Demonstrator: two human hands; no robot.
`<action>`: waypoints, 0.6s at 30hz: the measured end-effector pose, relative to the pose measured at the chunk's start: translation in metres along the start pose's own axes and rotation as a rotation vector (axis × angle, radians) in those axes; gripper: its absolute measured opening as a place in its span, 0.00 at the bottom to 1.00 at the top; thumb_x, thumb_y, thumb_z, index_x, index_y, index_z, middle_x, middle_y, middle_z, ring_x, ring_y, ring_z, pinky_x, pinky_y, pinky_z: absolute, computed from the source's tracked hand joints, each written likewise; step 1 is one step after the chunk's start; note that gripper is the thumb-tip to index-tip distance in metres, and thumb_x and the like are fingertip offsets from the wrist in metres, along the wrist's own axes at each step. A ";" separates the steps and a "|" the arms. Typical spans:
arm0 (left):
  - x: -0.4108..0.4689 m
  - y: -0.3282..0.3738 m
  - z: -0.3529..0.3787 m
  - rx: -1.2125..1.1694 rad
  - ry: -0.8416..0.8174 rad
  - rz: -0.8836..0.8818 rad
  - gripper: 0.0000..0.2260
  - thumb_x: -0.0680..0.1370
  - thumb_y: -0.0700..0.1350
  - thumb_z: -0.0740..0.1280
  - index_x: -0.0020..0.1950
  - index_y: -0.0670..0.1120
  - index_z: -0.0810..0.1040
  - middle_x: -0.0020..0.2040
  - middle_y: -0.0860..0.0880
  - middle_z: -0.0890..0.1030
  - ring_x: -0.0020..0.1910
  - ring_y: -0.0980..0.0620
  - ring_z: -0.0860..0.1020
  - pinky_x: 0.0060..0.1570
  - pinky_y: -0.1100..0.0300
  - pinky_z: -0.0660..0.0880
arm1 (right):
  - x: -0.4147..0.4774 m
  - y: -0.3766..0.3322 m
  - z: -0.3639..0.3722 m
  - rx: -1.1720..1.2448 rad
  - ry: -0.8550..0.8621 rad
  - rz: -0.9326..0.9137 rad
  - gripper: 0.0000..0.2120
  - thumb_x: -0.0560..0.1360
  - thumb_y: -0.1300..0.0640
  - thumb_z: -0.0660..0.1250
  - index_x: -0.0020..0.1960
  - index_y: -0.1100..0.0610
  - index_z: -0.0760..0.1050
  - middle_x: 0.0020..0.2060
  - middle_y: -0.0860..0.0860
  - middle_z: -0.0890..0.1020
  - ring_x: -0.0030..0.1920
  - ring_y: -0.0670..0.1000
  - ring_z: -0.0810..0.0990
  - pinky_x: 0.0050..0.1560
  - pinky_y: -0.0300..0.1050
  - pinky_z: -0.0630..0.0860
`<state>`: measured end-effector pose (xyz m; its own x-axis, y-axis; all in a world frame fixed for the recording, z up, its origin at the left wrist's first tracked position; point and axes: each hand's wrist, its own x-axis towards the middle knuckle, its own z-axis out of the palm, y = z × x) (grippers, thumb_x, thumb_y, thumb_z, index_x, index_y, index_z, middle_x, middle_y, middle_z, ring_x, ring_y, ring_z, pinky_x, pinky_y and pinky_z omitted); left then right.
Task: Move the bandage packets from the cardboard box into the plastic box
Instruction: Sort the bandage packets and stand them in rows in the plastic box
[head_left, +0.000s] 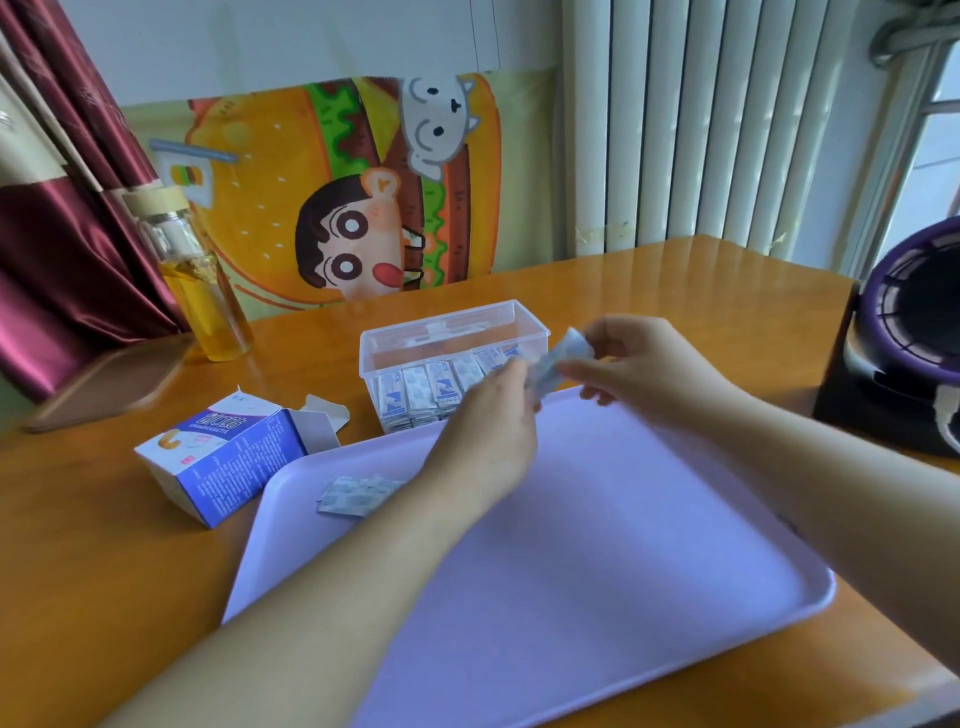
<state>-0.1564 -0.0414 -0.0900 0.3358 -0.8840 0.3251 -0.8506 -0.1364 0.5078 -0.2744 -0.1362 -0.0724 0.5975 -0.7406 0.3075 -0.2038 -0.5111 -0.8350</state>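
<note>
Orange tabletop (649, 280) is carrying a lilac tray (623, 545) nearest the person, with loose packets (353, 496) lying near its left edge. Over the tray's far rim, the left hand (493, 421) and right hand (639, 364) are pinching one blurred blue-white packet (558, 364) between them. Farther off, the cardboard box (228, 457) is lying open at left, and the plastic box (447, 322) is holding upright packets (436, 389) along its front, with room behind.
</note>
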 end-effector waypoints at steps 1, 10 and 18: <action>0.005 0.000 -0.009 -0.020 0.021 -0.003 0.09 0.82 0.42 0.53 0.57 0.45 0.71 0.50 0.48 0.77 0.44 0.48 0.74 0.37 0.57 0.67 | 0.008 -0.008 0.003 0.079 -0.007 -0.003 0.06 0.74 0.62 0.69 0.40 0.55 0.76 0.30 0.49 0.79 0.27 0.40 0.76 0.32 0.33 0.75; 0.073 -0.033 -0.083 -0.140 0.072 -0.051 0.10 0.81 0.45 0.59 0.58 0.47 0.77 0.45 0.47 0.81 0.41 0.46 0.79 0.45 0.53 0.76 | 0.112 -0.062 0.026 -0.124 0.010 -0.145 0.04 0.76 0.65 0.64 0.49 0.58 0.75 0.39 0.57 0.82 0.34 0.51 0.79 0.42 0.47 0.81; 0.124 -0.068 -0.076 -0.175 -0.253 -0.282 0.05 0.80 0.42 0.61 0.48 0.46 0.76 0.37 0.48 0.82 0.34 0.55 0.80 0.40 0.58 0.77 | 0.173 -0.041 0.072 -0.574 -0.350 0.028 0.10 0.75 0.66 0.64 0.56 0.62 0.75 0.29 0.54 0.78 0.22 0.43 0.77 0.21 0.30 0.70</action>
<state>-0.0263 -0.1075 -0.0239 0.4175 -0.9078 -0.0410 -0.6507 -0.3302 0.6838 -0.1067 -0.2120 -0.0172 0.7824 -0.6214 0.0418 -0.5455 -0.7161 -0.4354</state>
